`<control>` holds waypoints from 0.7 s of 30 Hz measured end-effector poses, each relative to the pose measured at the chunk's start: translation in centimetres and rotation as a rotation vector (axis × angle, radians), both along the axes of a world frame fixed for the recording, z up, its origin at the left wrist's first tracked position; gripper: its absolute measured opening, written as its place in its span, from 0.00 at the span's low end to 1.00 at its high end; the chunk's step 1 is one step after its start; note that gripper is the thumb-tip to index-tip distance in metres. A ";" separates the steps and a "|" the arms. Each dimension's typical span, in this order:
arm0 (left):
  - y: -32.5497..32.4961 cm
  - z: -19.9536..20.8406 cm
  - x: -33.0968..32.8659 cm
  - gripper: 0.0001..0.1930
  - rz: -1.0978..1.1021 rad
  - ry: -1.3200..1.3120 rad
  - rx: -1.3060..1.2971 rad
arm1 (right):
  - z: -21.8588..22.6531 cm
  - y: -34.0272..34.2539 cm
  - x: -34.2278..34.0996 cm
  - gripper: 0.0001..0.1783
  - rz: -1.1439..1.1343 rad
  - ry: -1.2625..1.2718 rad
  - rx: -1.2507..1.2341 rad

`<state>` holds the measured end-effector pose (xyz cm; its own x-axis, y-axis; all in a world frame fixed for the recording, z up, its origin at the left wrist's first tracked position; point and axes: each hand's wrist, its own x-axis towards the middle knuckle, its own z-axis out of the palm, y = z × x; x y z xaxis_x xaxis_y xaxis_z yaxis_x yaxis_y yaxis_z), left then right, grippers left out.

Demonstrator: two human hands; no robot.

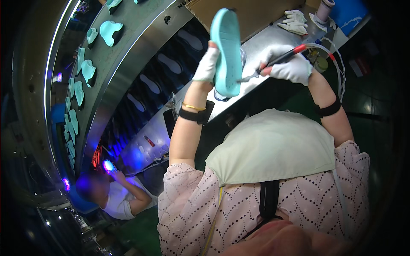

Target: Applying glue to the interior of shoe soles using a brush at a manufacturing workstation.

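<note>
A turquoise shoe sole (226,51) stands raised above the metal worktop, its long side upright. My left hand (207,65), in a white glove with bare fingertips, grips it by the left edge. My right hand (294,70), gloved the same way, is closed around a glue brush (279,59) with a black and red handle. Thin hoses trail from the handle's back end. The brush's pale tip reaches the sole's lower right edge; whether it touches cannot be told. Behind the sole, a round clear-rimmed object on the worktop is mostly hidden.
A curved conveyor (141,25) at the left carries several turquoise soles; pale soles (149,84) lie on a dark rack below. White gloves (294,22), a thread cone (324,9) and a cardboard box (256,17) sit at the back. A co-worker (124,196) sits lower left.
</note>
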<state>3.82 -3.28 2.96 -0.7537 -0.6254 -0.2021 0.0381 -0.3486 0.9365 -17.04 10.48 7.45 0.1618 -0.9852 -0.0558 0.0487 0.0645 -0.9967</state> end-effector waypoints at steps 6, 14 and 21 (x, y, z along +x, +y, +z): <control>-0.5 1.0 2.5 0.39 0.131 0.509 0.475 | -0.2 0.4 0.1 0.09 -0.204 -0.143 -0.213; 6.7 -1.8 -2.0 0.32 0.010 0.574 0.623 | -4.6 -3.0 1.0 0.05 -0.618 -0.263 -0.281; 7.6 -2.4 -3.5 0.34 0.182 0.527 0.673 | -2.8 -2.0 3.3 0.07 -0.416 -0.073 -0.194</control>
<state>0.33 4.32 0.57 -0.7532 -0.6180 -0.2250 0.5168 -0.7678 0.3788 -13.70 8.45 4.68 -0.2530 -0.9584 0.1324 0.1018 -0.1624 -0.9815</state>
